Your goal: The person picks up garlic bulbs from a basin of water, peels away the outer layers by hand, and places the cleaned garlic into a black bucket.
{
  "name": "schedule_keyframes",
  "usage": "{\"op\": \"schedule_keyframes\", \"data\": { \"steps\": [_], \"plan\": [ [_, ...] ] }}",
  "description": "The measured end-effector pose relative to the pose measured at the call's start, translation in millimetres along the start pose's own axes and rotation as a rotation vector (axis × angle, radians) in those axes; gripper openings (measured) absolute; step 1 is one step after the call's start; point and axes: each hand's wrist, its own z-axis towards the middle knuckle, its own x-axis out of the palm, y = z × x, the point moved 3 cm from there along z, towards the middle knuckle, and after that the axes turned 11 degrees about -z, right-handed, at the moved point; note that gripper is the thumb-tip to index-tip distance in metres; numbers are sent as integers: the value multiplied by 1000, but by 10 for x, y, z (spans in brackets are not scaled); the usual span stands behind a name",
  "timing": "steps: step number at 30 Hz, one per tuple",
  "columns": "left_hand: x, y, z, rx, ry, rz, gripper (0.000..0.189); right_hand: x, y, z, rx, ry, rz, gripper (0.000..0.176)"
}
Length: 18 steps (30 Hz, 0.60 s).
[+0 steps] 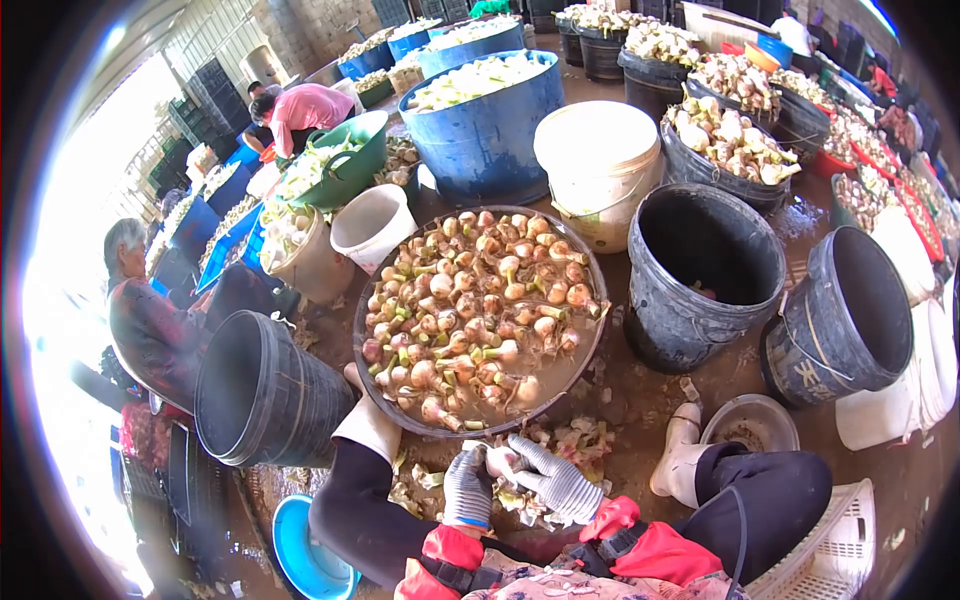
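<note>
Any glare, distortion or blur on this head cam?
Head view: white glare washes out the left edge; fisheye bending, dark corners; head view centre: bulbs, left hand and right hand readable; head view, far background: small, fine detail lost.

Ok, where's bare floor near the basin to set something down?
Between the basin and the black bucket to its right: mostly bare floor. Another patch lies between the metal bowl and the white buckets. Crowded: the basin, holding many bulbs, and the peelings by the right hand.

Bulbs [475,300] in tub [604,290], bucket [685,325] right
</note>
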Motion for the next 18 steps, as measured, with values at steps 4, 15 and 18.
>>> {"op": "schedule_keyframes", "data": {
  "steps": [4,15,18],
  "plan": [
    [-228,80,161,-177,-191,-436,19,-298,-1,20,163,-8,338,48],
    [121,-84,-146,-22,-140,-101,11,-200,-464,13,80,-117,-250,34],
    [205,-120,-238,90,-71,248,10,-96,-228,58,83,-163,-117,38]
  ]
}}
